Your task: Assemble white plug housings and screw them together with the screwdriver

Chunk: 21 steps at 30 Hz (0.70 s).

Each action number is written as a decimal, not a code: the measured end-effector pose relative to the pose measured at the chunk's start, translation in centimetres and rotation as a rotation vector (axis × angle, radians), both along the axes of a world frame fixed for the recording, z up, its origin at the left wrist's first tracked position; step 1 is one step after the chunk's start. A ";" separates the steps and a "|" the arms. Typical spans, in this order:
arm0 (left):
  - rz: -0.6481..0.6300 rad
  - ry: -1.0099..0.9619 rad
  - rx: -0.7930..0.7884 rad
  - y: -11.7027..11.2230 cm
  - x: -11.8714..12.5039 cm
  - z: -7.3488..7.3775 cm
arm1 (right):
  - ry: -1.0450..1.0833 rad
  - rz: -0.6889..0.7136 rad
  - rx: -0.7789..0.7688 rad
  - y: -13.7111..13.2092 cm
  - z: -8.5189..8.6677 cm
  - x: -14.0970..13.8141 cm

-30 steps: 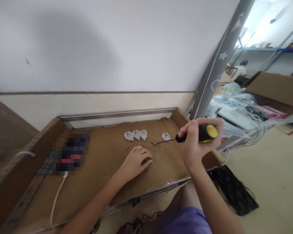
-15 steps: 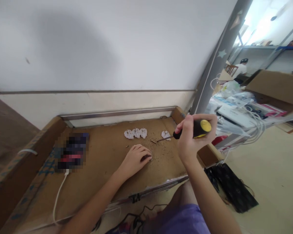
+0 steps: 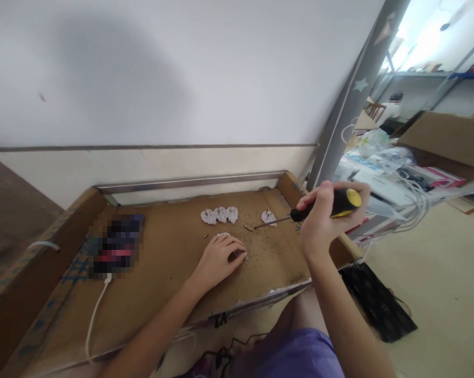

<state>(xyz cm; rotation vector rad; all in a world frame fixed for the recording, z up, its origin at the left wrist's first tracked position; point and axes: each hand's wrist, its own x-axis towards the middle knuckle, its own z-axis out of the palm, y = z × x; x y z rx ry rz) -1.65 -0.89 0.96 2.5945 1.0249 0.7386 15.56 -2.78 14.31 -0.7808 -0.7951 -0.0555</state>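
Our left hand (image 3: 220, 258) clasped a white piece (image 3: 222, 234) at lower centre; our right hand (image 3: 319, 223) gripped a screwdriver (image 3: 298, 214) at right.

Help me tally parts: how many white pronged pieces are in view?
4 visible: three pieces in a row, a single piece by the screwdriver. Another may hide under the left hand, where a white edge shows.

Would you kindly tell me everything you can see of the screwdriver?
The screwdriver has a thick black handle with a round yellow end and a thin, dark shaft that looks like metal. The right hand grips the handle, partly hiding it. It is held aslant, yellow end to the right, shaft pointing left. Its tip is beside a small brass-coloured pin on the cardboard; whether they touch, and the tip's shape, cannot be made out.
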 end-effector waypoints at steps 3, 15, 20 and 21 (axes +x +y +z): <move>-0.021 0.005 -0.010 -0.1 0.1 -0.1 | 0.001 0.004 0.008 0.0 0.0 -0.1; -0.011 -0.014 -0.033 0.0 0.2 -0.5 | -0.029 -0.009 -0.023 -0.3 0.0 -0.4; -0.012 -0.023 -0.019 -0.1 0.1 -0.7 | 0.000 -0.005 0.058 -1.8 2.4 -0.4; -0.012 -0.024 -0.014 -0.1 0.1 -0.7 | 0.001 -0.005 0.090 -2.3 3.1 -0.5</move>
